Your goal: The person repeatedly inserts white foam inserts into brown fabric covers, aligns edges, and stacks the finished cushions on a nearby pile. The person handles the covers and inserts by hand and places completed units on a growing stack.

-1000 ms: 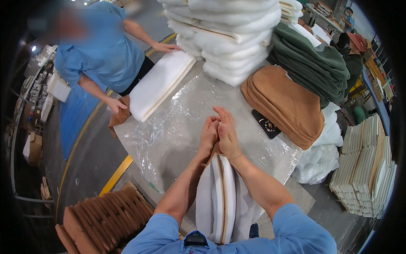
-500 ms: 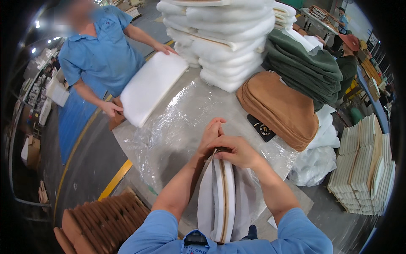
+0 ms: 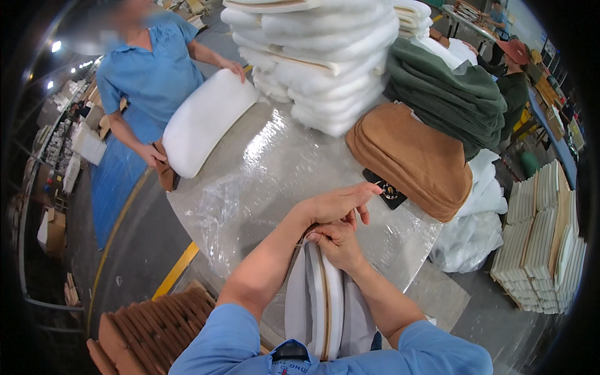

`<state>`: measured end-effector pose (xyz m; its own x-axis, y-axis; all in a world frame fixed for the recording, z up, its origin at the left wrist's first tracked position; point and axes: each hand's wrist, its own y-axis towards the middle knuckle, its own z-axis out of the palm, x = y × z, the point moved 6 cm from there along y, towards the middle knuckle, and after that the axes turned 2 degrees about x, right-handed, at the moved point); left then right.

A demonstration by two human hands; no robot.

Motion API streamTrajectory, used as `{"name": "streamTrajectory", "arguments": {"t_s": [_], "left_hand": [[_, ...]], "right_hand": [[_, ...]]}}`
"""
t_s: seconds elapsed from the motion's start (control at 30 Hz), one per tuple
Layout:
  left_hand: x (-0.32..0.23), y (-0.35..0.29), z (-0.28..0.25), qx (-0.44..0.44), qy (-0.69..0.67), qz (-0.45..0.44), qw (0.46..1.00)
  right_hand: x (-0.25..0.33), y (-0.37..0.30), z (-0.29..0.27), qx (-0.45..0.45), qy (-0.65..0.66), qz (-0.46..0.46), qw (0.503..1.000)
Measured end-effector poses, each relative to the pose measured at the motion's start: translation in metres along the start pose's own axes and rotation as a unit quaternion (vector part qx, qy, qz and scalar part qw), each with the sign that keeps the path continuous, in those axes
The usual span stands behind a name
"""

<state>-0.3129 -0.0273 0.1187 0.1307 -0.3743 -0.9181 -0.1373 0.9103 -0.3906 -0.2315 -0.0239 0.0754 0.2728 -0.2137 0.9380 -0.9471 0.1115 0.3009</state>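
A padded cushion (image 3: 327, 300) stands on edge against my front, white padding on both sides of a tan board strip. Loose light-grey fabric (image 3: 296, 306) of its cover hangs open along either side. At the cushion's far end, my right hand (image 3: 339, 244) pinches the cover's edge between thumb and fingers. My left hand (image 3: 337, 205) reaches across just beyond it, fingers stretched to the right and some bent downward, with no object visible in them. Its wrist is close to the cover's end, and I cannot tell whether it touches.
Plastic film covers the table (image 3: 281, 162). Tall white padding (image 3: 319, 56) is stacked at the back, with brown covers (image 3: 409, 156) and green covers (image 3: 444, 94) to the right. A co-worker at left holds a white cushion (image 3: 209, 125). Brown panels (image 3: 156, 325) stand lower left; white-edged panels (image 3: 537, 244) lie right.
My left hand has swung right, past my right hand, its fingers stretching out. The right hand has drawn slightly nearer, still pinching the cover. The co-worker's cushion has shifted left.
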Motion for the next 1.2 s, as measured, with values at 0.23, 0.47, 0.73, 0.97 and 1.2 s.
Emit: {"name": "streamTrajectory", "arguments": {"t_s": [0.23,0.47,0.73,0.97,1.2], "left_hand": [[0.008,-0.005,0.0,-0.06,0.167,0.158,0.971],[0.05,-0.038,-0.038,-0.343,-0.254,0.28,0.86],[0.081,-0.023,0.005,-0.183,-0.21,0.256,0.926],[0.095,-0.016,-0.004,-0.19,-0.148,0.246,0.939],[0.085,-0.067,-0.013,-0.301,0.006,0.211,0.93]], "right_hand": [[0.017,-0.009,0.003,-0.001,0.022,-0.065,0.998],[0.036,-0.011,-0.029,-0.037,0.034,-0.056,0.997],[0.036,-0.02,-0.038,-0.059,0.032,-0.05,0.996],[0.051,-0.021,-0.04,-0.03,-0.001,-0.016,0.999],[0.069,-0.139,-0.098,-0.098,-0.034,0.077,0.992]]}}
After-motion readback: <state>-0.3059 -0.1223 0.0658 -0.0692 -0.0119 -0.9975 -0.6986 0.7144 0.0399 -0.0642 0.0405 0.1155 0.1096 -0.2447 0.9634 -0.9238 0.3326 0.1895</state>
